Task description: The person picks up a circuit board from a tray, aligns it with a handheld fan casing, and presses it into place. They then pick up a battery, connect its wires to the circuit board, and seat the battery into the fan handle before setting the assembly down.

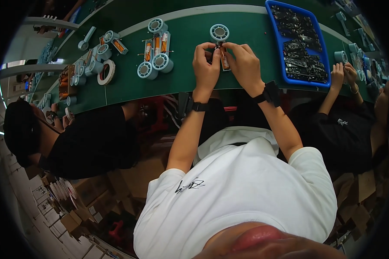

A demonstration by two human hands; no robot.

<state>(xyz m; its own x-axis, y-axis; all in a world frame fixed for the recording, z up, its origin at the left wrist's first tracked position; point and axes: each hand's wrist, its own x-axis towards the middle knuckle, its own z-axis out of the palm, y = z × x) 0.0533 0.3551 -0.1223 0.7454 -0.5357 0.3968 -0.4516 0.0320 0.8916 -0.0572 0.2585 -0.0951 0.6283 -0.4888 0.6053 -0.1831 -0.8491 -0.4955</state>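
A light-blue handheld fan [219,32] is laid on the green table [186,39]; its open handle, orange cell [224,61] inside, is flanked by left hand [206,64] and right hand [245,64]; fingertips are bent together at the neck; anything pinched is hidden, cannot be told; blue two-compartment tray [307,83] is filled with black parts [306,64], too small to be identified.

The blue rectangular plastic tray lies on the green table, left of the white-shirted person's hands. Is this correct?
Not left: the head view shows the blue rectangular plastic tray on the green table, right of that person's hands.
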